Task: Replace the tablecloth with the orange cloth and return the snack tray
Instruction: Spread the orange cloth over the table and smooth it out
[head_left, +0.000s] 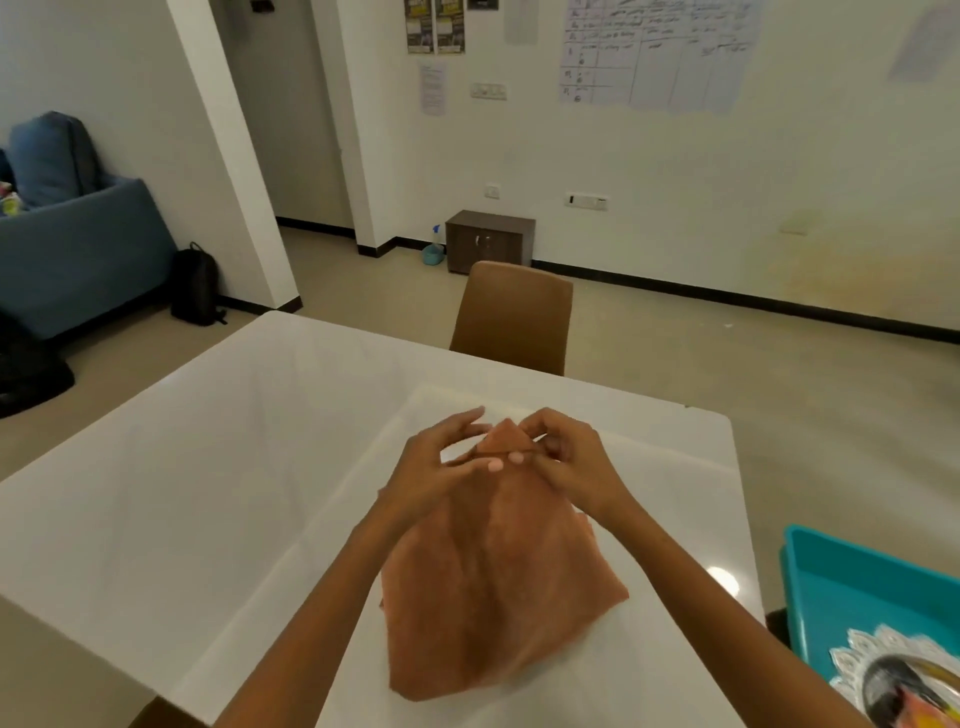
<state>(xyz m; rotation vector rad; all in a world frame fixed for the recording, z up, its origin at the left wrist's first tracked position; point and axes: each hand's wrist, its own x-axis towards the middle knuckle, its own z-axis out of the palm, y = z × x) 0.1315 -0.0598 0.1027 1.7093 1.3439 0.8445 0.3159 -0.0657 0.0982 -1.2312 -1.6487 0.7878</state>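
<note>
Orange cloth (498, 582) folded, lying on white table (208, 467), near right-hand front area of tabletop. Far end of cloth lifted to a peak between both hands. Left hand (436, 467) at left side of peak, thumb and fingers (496, 464) closed on cloth edge, remaining fingers spread upward. Right hand (571, 457) at right side of peak, fingers curled and pinching same folded edge. Fingertips of both hands almost meeting at centre. Near end of cloth flat on table surface, corners spread to left and right.

Teal tray (852, 587) at right edge of view, beside table corner. Silver-rimmed plate (883, 670) with lace-pattern border inside tray; contents blurred, not identifiable.

Brown chair (514, 317) pushed in at far side of table. Small dark cabinet (488, 239) against far wall. Blue sofa (78, 249) at left, black backpack (195, 286) on floor beside it.
</note>
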